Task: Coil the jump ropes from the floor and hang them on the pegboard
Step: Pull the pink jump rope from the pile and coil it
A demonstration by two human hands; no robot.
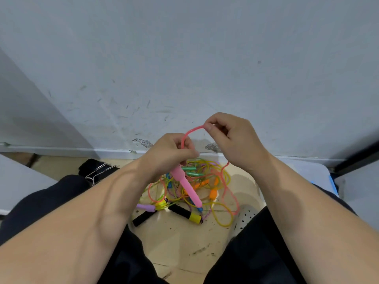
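My left hand grips the top of a pink jump-rope handle, which hangs down and to the right from my fist. The pink cord arcs up from that fist to my right hand, which pinches it between thumb and fingers. From there the cord drops past my right wrist into a loose loop over the floor. Below my hands lies a tangled pile of jump ropes with yellow, orange, green and pink cords. It includes green handles, orange handles and black-and-yellow handles. No pegboard is in sight.
A scuffed grey wall rises straight ahead, with a white baseboard at its foot. The floor is beige and scratched. My dark-trousered knees frame the pile. A wire hanger lies at left, and a perforated white object sits at right.
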